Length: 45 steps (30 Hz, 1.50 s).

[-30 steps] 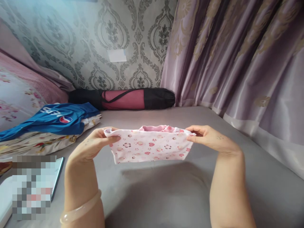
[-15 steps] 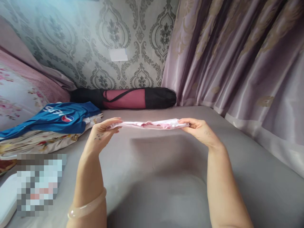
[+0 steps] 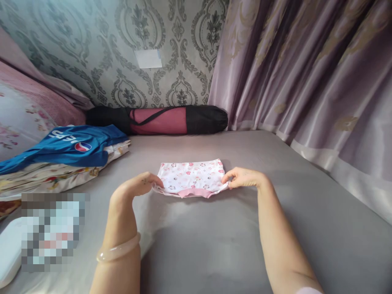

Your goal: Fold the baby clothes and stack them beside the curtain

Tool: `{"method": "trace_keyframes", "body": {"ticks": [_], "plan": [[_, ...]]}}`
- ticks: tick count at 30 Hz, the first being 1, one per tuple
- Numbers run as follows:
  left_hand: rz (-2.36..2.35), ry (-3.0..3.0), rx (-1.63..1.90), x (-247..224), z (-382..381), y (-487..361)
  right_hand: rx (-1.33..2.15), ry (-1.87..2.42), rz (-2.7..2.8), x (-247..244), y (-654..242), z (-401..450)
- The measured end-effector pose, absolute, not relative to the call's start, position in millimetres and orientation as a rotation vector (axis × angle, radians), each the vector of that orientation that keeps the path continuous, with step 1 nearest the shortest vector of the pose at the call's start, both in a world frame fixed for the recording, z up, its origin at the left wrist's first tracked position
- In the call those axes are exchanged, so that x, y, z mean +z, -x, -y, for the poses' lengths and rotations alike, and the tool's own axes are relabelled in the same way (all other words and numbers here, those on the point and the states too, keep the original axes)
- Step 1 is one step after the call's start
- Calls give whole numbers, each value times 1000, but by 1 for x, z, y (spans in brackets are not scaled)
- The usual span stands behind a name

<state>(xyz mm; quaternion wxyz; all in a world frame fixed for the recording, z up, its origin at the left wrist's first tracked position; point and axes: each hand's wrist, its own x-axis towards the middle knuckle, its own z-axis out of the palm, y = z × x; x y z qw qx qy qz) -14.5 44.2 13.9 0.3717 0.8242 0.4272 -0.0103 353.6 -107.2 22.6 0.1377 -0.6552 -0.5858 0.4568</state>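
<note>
A small white baby shirt (image 3: 192, 175) with a pink and dark print lies on the grey bed sheet (image 3: 202, 232), its pink neckband on the side nearest me. My left hand (image 3: 142, 183) pinches its near left corner. At the near right corner, my right hand (image 3: 241, 178) grips the cloth between thumb and fingers. The far edge of the shirt rests flat, while the near edge looks slightly raised and curved between my hands. A pale bangle circles my left wrist.
To the left, a blue Pepsi cloth (image 3: 76, 145) lies on folded patterned fabric (image 3: 61, 177). A white object (image 3: 14, 245) sits beside a blurred-out patch. Along the wall rests a black and red mat bag (image 3: 165, 119); a mauve curtain (image 3: 300, 81) hangs at right.
Both hands have come down and closer to me with the shirt. Held taut in the air before, it now lies spread on the sheet with its print showing.
</note>
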Motion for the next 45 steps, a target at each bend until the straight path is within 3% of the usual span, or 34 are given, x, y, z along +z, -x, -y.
{"method": "trace_keyframes", "body": {"ticks": [7,14,17,23,31,39,45], "plan": [[-1372,-2298,-124,18,-46,12,1269,1891,1647,29,-349,107],[-1264,-2590,369,4,-22,-55,400,1842,1761,-3,-292,71],[-1199,-2719,415,-23,-11,-89,254,1889,1950,-26,-261,62],[-1307,-2810,305,-63,0,-112,170,1968,2109,-46,-241,60],[-1394,-2750,312,-60,-3,-113,250,2070,2109,-47,-244,56],[-1396,-2784,377,-62,-7,-113,79,2028,2066,-46,-247,51],[-1434,-2756,309,-67,-9,-114,210,2061,2103,-52,-248,49]]}}
